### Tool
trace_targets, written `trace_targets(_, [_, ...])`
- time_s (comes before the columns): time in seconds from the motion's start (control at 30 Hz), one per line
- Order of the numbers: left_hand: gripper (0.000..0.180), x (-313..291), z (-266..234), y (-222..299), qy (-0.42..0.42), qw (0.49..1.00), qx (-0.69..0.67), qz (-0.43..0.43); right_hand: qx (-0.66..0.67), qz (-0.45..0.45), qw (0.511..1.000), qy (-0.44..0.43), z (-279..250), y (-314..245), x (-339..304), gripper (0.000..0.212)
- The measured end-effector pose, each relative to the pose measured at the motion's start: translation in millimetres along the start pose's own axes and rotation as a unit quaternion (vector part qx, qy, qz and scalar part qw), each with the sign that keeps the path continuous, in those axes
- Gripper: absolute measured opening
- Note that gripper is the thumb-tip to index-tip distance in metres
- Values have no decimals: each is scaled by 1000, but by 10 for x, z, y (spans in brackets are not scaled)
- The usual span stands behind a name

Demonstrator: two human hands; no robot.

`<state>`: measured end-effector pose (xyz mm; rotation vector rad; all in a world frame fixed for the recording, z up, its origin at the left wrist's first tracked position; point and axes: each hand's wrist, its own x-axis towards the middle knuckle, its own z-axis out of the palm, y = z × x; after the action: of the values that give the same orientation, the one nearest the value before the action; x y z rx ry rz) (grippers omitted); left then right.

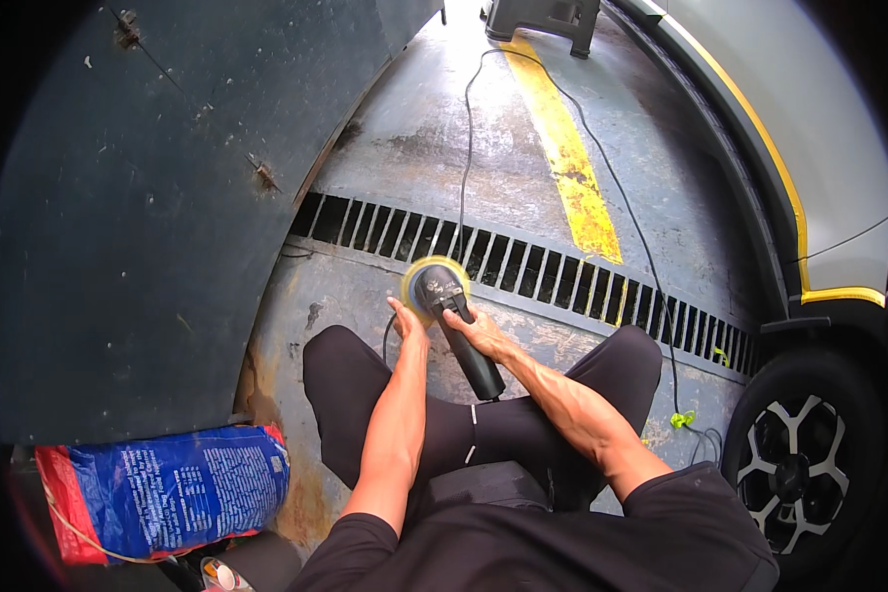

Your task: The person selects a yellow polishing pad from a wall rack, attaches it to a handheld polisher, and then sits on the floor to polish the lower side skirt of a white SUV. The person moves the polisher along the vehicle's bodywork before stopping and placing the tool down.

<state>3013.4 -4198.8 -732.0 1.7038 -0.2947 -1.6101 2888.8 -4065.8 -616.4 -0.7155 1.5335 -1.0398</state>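
Observation:
A black corded polisher [473, 363] is held up between my knees, its round head pointing away from me and its body running back toward my lap. A yellow pad [461, 270] rings the head. My right hand [477, 332] grips the polisher's body just behind the head. Beside the pad's left edge is my left hand [408, 321], palm turned toward it and fingers stretched out. Part of that hand lies against or behind the pad; how firmly it touches, I cannot tell.
A floor drain grate [533, 269] crosses ahead of my knees. Black cable [612, 168] loops over the floor past a yellow stripe [562, 148] and a dark stool [541, 18]. Right: a car wheel [791, 459] and taped body panel. Left: a dark metal panel [138, 247] and blue-red bag [168, 490].

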Motion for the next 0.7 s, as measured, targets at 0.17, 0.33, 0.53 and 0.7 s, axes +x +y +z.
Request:
trace_targets(0.17, [96, -46, -26, 40, -20, 1000, 11, -10, 8, -6, 1000, -21, -5, 34, 46, 76])
trace_targets(0.33, [96, -43, -13, 6, -17, 1000, -9, -5, 15, -16, 999, -30, -3, 94, 93, 76])
trace_targets(0.53, [90, -3, -37, 81, 30, 999, -11, -29, -26, 4, 999, -34, 17, 119, 118, 82])
trace_targets(0.7, [87, 10, -61, 8, -4, 999, -25, 21, -2, -5, 999, -44, 20, 111, 127, 83])
